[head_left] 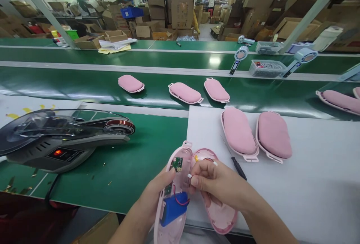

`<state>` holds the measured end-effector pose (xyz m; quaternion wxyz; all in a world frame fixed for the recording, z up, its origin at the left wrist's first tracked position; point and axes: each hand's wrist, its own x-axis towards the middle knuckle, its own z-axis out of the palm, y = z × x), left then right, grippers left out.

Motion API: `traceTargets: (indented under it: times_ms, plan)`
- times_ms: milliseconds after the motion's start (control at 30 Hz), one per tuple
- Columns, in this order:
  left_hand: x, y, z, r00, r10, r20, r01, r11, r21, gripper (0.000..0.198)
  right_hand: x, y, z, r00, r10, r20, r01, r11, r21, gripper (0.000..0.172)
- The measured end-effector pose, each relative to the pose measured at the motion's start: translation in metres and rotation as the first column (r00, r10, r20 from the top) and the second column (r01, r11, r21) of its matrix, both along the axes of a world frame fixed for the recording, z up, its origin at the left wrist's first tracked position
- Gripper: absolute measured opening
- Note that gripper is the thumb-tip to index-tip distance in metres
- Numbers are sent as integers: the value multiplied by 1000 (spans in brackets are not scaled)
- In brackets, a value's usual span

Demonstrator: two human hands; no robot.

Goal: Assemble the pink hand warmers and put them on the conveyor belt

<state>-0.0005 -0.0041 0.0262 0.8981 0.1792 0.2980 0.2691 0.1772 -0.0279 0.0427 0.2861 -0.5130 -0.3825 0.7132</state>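
Note:
My left hand (161,184) grips the edge of an opened pink shell half (172,232), its thumb near a small green circuit board (177,164). A blue battery pack (173,208) with red and black wires sits inside that half. Between the thumb and index finger of my right hand (209,180) is a small white wire connector (189,176). Under that hand lies the other pink shell half (223,217), partly hidden by the fingers. A black-handled screwdriver (239,168) rests on the white sheet just beyond my right hand.
Two closed pink cases (240,130) lie on the white sheet (315,184); several more stand on the green belt (157,79). At left is a grey tape machine (67,142) with a lit red switch. Handheld fans (239,57) and a clear plastic box (266,68) sit farther back.

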Motion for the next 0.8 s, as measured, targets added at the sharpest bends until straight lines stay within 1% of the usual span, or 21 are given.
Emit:
traceTargets:
  times_ms: [67, 133, 267, 400, 467, 533, 667, 733, 800]
  plan:
    - [0, 0, -2, 1000, 10, 11, -10, 1000, 22, 56, 3, 2, -1, 996, -18, -91, 17, 1000, -10, 24]
    - [0, 0, -5, 1000, 14, 25, -15, 999, 40, 54, 3, 3, -2, 988, -58, -141, 57, 998, -9, 25]
    - [3, 0, -6, 1000, 28, 7, -29, 998, 54, 52, -1, 1, 1, 986, -128, -108, 126, 992, -24, 18]
    - [5, -1, -2, 999, 37, -11, -36, 998, 58, 58, -7, 1, 4, 986, -143, -89, 141, 990, -28, 10]
    - [4, -2, -1, 999, 40, -23, -38, 998, 55, 61, -8, 1, 5, 987, -154, -45, 152, 988, -30, 7]
    - [3, -2, -2, 998, 53, -45, -50, 997, 53, 67, -10, 2, 4, 986, -168, 15, 168, 986, -1, 7]
    - [2, -3, -5, 994, 74, -83, -69, 996, 64, 76, -15, 0, 1, 971, -214, 108, 199, 970, 138, 8]
    - [4, -3, -5, 996, 72, -56, -68, 995, 72, 78, -19, -3, -1, 957, -244, 156, 213, 959, 189, 6]
    - [7, -4, -4, 997, 77, 2, -76, 993, 90, 83, -23, -6, -3, 942, -263, 209, 215, 950, 226, 6]
